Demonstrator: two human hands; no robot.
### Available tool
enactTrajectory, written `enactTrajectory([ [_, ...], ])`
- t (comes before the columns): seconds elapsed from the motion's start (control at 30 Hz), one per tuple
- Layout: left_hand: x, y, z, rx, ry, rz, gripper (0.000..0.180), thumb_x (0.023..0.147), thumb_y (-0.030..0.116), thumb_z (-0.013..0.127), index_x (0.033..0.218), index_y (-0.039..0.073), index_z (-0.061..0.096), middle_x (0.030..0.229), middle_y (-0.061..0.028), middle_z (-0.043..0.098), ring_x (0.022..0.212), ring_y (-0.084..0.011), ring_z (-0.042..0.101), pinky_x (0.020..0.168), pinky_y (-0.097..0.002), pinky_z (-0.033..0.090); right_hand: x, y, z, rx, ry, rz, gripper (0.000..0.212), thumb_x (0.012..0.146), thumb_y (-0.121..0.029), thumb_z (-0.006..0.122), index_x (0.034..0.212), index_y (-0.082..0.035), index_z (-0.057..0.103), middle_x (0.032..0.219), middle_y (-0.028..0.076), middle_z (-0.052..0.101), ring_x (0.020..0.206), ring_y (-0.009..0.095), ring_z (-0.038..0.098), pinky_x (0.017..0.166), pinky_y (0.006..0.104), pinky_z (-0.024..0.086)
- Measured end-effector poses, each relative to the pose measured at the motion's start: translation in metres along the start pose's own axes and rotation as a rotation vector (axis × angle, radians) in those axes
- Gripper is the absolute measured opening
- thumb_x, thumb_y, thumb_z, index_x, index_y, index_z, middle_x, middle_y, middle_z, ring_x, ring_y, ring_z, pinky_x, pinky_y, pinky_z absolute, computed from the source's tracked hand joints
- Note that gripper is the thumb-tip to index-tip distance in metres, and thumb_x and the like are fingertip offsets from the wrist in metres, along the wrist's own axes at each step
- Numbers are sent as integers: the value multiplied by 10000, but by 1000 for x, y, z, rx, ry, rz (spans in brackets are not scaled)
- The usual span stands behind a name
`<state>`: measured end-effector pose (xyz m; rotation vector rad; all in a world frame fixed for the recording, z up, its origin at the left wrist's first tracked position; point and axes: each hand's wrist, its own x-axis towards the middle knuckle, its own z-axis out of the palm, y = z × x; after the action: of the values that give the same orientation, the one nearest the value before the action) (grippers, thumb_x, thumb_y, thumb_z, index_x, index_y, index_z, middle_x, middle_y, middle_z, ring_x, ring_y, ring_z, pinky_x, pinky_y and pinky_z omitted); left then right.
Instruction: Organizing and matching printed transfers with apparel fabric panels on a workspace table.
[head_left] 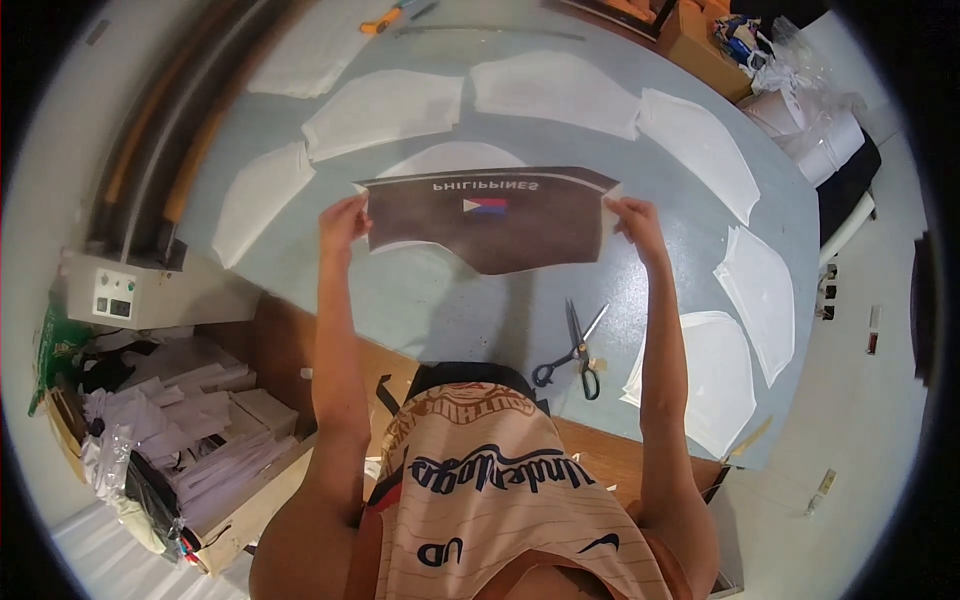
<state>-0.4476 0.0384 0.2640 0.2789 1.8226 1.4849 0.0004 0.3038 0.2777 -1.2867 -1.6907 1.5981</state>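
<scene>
A dark brown cut fabric panel [420, 225] hangs spread over the table, with pale lettering, a stripe near its top edge and a small flag print. My left hand [345, 220] pinches its left side near the upper corner. On the opposite side, my right hand [637, 225] grips the upper right corner between closed fingers. Partly covered behind the panel lies a white cut piece [450, 157]. Black-handled scissors [576, 352] rest on the table nearer my body, blades partly spread and pointing away.
Several stacks of white cut pieces [555, 92] ring the blue-grey table [300, 225]. A long roller machine [150, 150] stands at the left. Fabric scraps fill a box [240, 525] at lower left. An orange cutter [382, 21] lies at the far edge, and bagged rolls [815, 130] sit far right.
</scene>
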Motion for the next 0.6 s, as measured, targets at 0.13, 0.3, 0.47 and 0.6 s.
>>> enactTrajectory([
  [0.13,10,1,1,82,40,84,245,924,248,710,1011,19,694,684,-27,630,568,-122,624,539,-248,503,-1,3,-5,23,-15,-22,339,904,-289,739,647,-101,625,504,-45,473,433,52,449,430,221,330],
  [0.3,5,12,14,69,0,59,226,918,251,725,1026,57,684,717,-2,637,593,-107,624,568,-238,493,-4,11,-12,68,-38,-25,346,928,-296,718,656,-101,626,491,-43,469,424,54,440,442,221,350],
  [0.47,3,27,35,-30,-92,160,266,953,203,626,1098,-18,653,901,-122,701,699,-187,688,646,-289,552,0,14,-25,81,-11,-5,266,954,-302,683,829,-68,674,588,-13,561,491,72,524,487,234,416],
  [0.6,39,39,56,-197,-223,84,427,954,317,596,1175,-48,578,1090,-208,672,903,-299,706,799,-366,578,31,14,-32,249,-25,-98,279,986,-287,616,1080,-34,685,914,76,725,694,124,658,650,262,540],
])
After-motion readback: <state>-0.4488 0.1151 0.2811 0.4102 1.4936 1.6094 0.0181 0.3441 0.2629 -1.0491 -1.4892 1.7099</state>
